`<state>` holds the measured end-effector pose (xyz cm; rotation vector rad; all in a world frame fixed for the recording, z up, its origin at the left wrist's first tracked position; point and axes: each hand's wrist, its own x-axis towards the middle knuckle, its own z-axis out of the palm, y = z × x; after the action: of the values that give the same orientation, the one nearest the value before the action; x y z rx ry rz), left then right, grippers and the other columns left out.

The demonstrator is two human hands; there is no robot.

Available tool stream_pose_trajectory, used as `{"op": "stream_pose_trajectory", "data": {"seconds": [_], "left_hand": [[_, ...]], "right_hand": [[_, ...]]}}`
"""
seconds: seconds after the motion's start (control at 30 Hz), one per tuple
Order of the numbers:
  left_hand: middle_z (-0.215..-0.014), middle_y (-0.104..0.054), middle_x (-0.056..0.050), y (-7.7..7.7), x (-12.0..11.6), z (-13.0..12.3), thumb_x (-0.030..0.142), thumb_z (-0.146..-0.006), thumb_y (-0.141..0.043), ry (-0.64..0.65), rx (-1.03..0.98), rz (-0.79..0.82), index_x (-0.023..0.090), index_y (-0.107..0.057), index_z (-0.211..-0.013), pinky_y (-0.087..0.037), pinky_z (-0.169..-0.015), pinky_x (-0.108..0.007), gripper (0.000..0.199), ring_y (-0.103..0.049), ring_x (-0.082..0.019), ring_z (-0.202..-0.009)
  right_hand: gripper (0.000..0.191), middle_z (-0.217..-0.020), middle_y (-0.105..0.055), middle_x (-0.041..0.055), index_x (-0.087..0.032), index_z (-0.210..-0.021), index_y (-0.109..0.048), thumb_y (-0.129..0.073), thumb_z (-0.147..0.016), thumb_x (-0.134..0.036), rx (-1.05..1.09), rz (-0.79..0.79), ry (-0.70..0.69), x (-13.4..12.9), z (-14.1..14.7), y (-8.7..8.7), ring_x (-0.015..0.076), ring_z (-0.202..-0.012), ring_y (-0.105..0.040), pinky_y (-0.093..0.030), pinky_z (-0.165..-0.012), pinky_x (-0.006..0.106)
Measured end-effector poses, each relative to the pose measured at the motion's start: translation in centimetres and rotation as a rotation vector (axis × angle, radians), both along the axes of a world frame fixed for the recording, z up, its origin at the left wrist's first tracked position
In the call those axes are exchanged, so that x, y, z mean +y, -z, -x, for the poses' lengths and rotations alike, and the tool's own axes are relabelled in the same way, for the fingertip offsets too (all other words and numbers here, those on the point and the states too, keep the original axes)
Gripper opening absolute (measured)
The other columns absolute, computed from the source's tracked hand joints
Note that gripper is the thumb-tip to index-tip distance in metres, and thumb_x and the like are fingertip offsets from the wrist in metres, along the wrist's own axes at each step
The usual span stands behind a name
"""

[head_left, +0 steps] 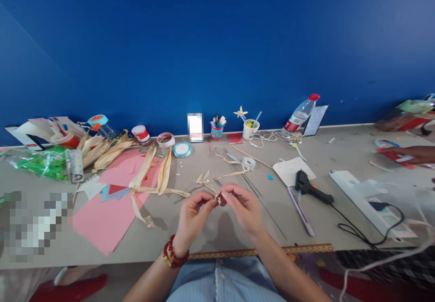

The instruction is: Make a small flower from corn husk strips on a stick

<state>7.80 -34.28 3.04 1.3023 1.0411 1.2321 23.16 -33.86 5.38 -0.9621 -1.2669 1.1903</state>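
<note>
My left hand (197,213) and my right hand (243,209) meet above the table's front part, fingers closed in a pinch. Between the fingertips is a small pale piece of corn husk (219,198), mostly covered by them. Just beyond lie small cut husk slivers (204,176) and a long twisted husk strip (231,172). Thin dark wires (249,182) spread out beside my right hand. Larger dried corn husks (144,168) rest to the left, partly on pink paper (102,220).
On the right are a hot glue gun (311,188), a lilac pen-like stick (301,211) and a power strip (370,204) with cables. A bottle (299,117), cups and tape rolls line the blue wall. Another person's hand (409,155) works at far right.
</note>
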Motion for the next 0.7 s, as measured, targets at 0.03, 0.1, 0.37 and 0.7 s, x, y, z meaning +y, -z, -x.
{"op": "stream_pose_trajectory", "data": {"seconds": [0.03, 0.1, 0.37, 0.7], "left_hand": [[-0.076, -0.070, -0.005, 0.01, 0.01, 0.00, 0.030, -0.084, -0.069, -0.001, 0.000, -0.001, 0.016, -0.071, -0.076, -0.049, -0.072, -0.026, 0.016, -0.062, -0.017, -0.075], [-0.075, -0.069, -0.004, 0.05, 0.00, 0.00, 0.030, -0.085, -0.068, -0.001, -0.005, -0.001, 0.016, -0.071, -0.076, -0.049, -0.072, -0.026, 0.016, -0.062, -0.017, -0.074], [-0.075, -0.068, -0.005, 0.28, -0.07, 0.05, 0.033, -0.084, -0.069, -0.021, 0.005, 0.006, 0.016, -0.071, -0.076, -0.049, -0.072, -0.026, 0.019, -0.061, -0.017, -0.074], [-0.073, -0.068, -0.003, 0.05, -0.07, -0.03, 0.032, -0.084, -0.069, -0.018, 0.004, 0.011, 0.016, -0.071, -0.075, -0.048, -0.070, -0.025, 0.019, -0.060, -0.016, -0.072]], "right_hand": [[0.019, -0.071, -0.064, 0.0028, -0.019, -0.073, -0.070, -0.062, -0.087, -0.030, 0.010, 0.007, 0.000, 0.00, 0.01, 0.04, 0.0149, -0.064, -0.057, -0.049, -0.061, 0.027], [0.018, -0.071, -0.064, 0.0024, -0.019, -0.073, -0.071, -0.063, -0.086, -0.029, 0.030, 0.019, 0.000, 0.01, 0.03, 0.09, 0.0147, -0.064, -0.057, -0.050, -0.062, 0.027], [0.019, -0.068, -0.066, 0.0023, -0.020, -0.073, -0.072, -0.065, -0.084, -0.032, 0.051, 0.055, 0.003, -0.07, 0.14, -0.25, 0.0146, -0.062, -0.059, -0.051, -0.061, 0.026], [0.018, -0.067, -0.065, 0.0014, -0.020, -0.074, -0.072, -0.065, -0.084, -0.034, 0.067, 0.082, -0.003, -0.05, 0.15, 0.29, 0.0139, -0.060, -0.059, -0.052, -0.059, 0.025]]}}
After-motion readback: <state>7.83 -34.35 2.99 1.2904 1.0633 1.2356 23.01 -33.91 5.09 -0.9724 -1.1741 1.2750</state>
